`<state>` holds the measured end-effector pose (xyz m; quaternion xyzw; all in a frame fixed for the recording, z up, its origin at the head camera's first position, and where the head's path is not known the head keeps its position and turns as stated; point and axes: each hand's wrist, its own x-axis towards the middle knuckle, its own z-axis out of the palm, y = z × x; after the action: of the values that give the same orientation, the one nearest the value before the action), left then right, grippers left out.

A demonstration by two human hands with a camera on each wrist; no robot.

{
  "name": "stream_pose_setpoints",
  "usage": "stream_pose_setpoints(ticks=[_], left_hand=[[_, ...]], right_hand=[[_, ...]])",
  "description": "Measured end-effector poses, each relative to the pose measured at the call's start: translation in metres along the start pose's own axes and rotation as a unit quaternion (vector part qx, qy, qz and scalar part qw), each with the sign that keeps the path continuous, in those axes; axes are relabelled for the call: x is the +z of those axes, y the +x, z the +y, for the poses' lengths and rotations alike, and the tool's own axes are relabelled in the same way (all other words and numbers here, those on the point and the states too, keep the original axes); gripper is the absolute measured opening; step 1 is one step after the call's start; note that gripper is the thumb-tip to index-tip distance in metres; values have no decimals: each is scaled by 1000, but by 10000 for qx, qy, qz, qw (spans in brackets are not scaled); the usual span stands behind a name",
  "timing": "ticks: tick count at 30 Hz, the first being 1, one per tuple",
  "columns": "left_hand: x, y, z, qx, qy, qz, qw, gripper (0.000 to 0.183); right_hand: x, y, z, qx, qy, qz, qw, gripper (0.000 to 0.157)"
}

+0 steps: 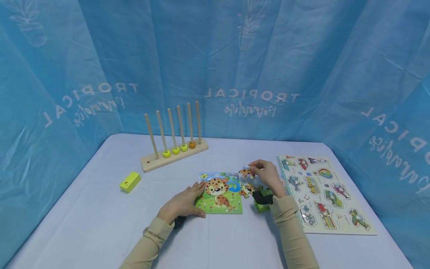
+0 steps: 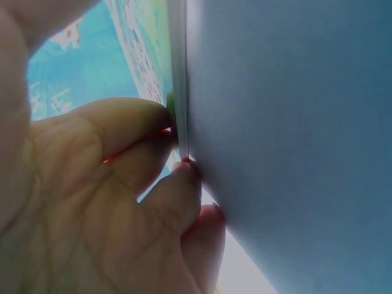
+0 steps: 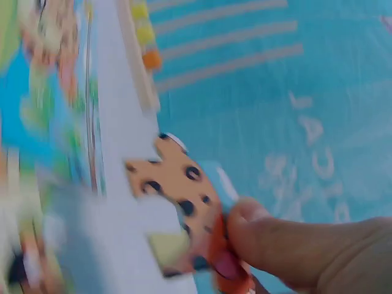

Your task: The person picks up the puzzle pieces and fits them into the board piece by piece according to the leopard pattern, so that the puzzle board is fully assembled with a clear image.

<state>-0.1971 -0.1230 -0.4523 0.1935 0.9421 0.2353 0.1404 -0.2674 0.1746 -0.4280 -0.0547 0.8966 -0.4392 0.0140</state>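
A colourful leopard picture board (image 1: 220, 210) lies in the middle of the table. My left hand (image 1: 183, 201) rests along its left side, fingers extended and thumb apart near the lower corner. Close up in the left wrist view, the fingertips (image 2: 184, 177) touch the board's edge. Over the area right of the picture, my right hand (image 1: 267, 175) pinches an orange, black-spotted jigsaw piece (image 1: 246, 173). That same piece (image 3: 193, 190) shows a knobbed outline between thumb and fingers in the right wrist view. Below it lie a leopard-face jigsaw piece (image 1: 248, 188) and green pieces (image 1: 261, 206), partly covered by the right wrist strap.
A wooden peg stand (image 1: 174, 157) with several pegs, yellow beads and one orange bead stands at the back left. A yellow block (image 1: 130, 182) is at the left. To the right lies a large vehicle peg puzzle (image 1: 322, 194), close beside the right forearm.
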Motion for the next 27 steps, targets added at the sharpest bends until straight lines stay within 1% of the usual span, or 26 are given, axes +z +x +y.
stream_pose_setpoints(ticks=[3,5,7,10,13,15,18,20,24,25,27], left_hand=[[0,-1,0,9,-50,16,10000,103],[0,-1,0,15,-67,20,10000,103],[-1,-1,1,35,-95,23,9999,102],[-1,-1,0,92,-131,12,9999,101],[-1,-1,-1,112,-110,-25,9999,101],[-1,-1,-1,113,-93,-14,9999,102],[-3,0,-1,63,-70,4,10000,102],[-3,1,0,34,-96,5,9999,102],[-3,0,0,-43,-109,-50,9999,102],[-3,0,1,-50,-112,-55,9999,101],[-2,0,1,-59,-104,-54,9999,101]], right_hand=[[21,2,-13,-97,252,-355,9990,18],[36,4,-20,-180,233,-599,9978,18],[51,7,-24,-267,191,-711,9969,16],[70,10,-27,-322,111,-691,9970,13],[82,12,-28,-411,-82,-499,9979,10],[87,12,-28,-507,-278,-352,9977,8],[89,13,-29,-627,-549,-218,9963,7],[88,13,-30,-636,-641,-330,9954,9],[86,10,-32,-502,-703,-852,9926,24],[86,9,-32,-483,-702,-952,9918,26],[87,7,-32,-431,-675,-986,9919,26]])
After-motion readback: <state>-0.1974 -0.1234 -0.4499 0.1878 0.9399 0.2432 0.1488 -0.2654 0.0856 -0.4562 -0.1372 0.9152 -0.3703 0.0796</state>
